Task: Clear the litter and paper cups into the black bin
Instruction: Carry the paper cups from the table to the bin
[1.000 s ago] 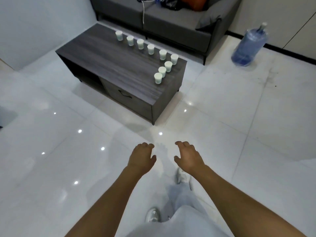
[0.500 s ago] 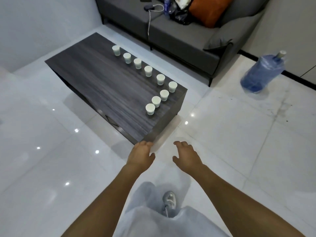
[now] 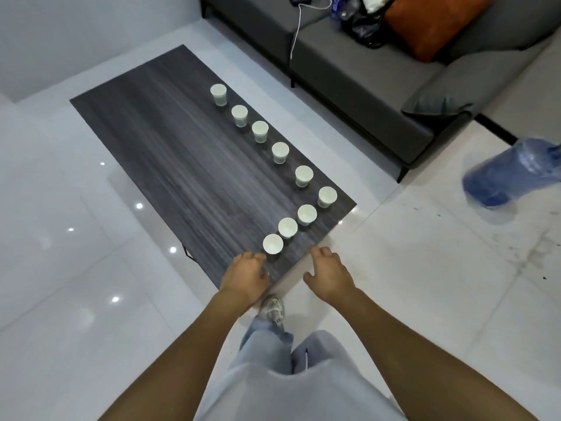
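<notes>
Several white paper cups stand upright in a bent row on the dark wooden coffee table, from the farthest cup to the nearest cup by the table's near corner. My left hand hovers over that corner, just short of the nearest cup, fingers loosely curled and holding nothing. My right hand hangs beside the table's right edge, fingers relaxed and empty. No black bin is in view.
A grey sofa stands behind the table with an orange cushion, a black bag and a white cable on it. A blue water jug lies on the white tiled floor at right.
I have walked up to the table; it and the cups now fill more of the view. Both hands have come to the table's near corner, still empty.
</notes>
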### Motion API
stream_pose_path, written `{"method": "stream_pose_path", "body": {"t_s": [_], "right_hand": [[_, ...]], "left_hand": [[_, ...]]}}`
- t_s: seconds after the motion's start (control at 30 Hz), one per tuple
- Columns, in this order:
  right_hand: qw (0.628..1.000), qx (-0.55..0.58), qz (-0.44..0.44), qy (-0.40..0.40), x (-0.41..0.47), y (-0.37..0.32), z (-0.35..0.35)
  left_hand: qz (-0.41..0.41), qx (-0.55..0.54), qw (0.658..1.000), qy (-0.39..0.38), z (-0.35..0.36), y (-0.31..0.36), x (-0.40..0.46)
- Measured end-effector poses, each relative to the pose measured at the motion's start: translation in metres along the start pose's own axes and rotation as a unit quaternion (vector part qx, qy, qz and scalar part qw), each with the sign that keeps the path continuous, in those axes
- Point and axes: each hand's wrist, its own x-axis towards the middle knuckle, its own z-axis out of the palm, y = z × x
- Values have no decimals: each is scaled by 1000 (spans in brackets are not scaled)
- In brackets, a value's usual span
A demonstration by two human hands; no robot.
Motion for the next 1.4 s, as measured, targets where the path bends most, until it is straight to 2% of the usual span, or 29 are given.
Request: {"method": "stream_pose_path", "body": {"t_s": [0.33,0.57,0.7,0.83,1.13,1.4], "right_hand": [[995,-38,-53,-76,110,-2,-27],[982,-72,-99,-143,183,9,-4],[979,-89,-128,-135,216,16,23],[977,-95,-149,-122,240,24,51],[970,-107,-185,-111,270,46,92],[970,-121,-191,-88,281,49,107]], "left_hand": [[-85,-41,995,-33,-1,4,76],[-165,-96,981,-41,41,9,121],[-186,-92,978,-22,69,7,151],[-179,-77,981,-1,99,-1,181],[-146,-9,989,-15,168,-19,228],[-145,13,989,6,185,-31,234]]}}
